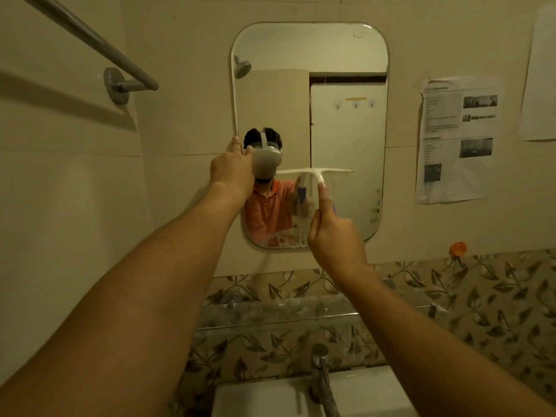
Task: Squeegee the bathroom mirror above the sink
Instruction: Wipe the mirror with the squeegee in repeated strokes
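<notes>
A rounded rectangular mirror (346, 85) hangs on the beige tiled wall above the sink (255, 398). My right hand (334, 236) grips the handle of a white squeegee (316, 171), whose blade lies level against the glass around mid-height. Soapy foam streaks the glass below the blade, thickest near the mirror's bottom edge. My left hand (233, 167) rests flat on the mirror's left edge, fingers spread and holding nothing. The mirror reflects a person in an orange shirt wearing a headset.
A chrome tap (320, 377) rises behind the sink. A glass shelf (270, 314) runs below the mirror on leaf-patterned tiles. A towel rail (120, 67) crosses the upper left wall. Printed sheets (457, 139) are taped at right, above an orange hook (458, 248).
</notes>
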The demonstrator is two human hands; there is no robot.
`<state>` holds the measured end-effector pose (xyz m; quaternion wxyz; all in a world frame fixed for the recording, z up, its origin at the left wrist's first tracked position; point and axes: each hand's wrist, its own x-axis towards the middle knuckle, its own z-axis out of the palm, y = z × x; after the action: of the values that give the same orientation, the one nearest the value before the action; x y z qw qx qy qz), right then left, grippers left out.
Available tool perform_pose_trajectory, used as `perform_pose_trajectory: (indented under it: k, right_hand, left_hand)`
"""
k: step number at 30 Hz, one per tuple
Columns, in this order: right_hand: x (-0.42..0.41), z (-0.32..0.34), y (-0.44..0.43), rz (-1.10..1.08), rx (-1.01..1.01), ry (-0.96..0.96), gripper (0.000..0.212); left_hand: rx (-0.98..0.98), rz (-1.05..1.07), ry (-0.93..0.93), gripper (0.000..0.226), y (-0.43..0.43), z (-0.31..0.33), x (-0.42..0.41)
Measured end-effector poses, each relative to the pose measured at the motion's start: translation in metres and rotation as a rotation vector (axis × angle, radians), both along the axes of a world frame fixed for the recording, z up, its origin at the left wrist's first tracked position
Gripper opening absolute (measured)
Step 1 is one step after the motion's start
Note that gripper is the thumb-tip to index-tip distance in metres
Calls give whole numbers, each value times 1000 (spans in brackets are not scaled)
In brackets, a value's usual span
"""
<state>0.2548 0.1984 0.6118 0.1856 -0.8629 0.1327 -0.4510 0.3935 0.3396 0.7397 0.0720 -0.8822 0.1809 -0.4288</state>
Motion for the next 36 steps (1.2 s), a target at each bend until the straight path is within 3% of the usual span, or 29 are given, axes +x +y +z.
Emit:
perform_pose_trajectory:
  k: [11, 17, 22, 28, 36]
  right_hand:
    - [-17, -104, 18, -28, 36, 110, 78]
    - [-24, -114, 19, 15, 67, 175, 74]
    - [-30, -64, 6, 46, 71, 89, 68]
    - [-30, 60, -25, -7, 23, -123, 61]
    - [-29, 155, -62, -60, 6, -126, 57]
  left_hand:
    - [-9, 7, 65, 76, 3, -5, -8]
    - [-14, 24, 102, 78, 1, -5, -9]
    - [-12, 37, 115, 76, 0, -3, -12]
    - [-6, 45, 126, 85, -2, -3, -15]
    - [-49, 30, 129, 86, -8, -4, -13]
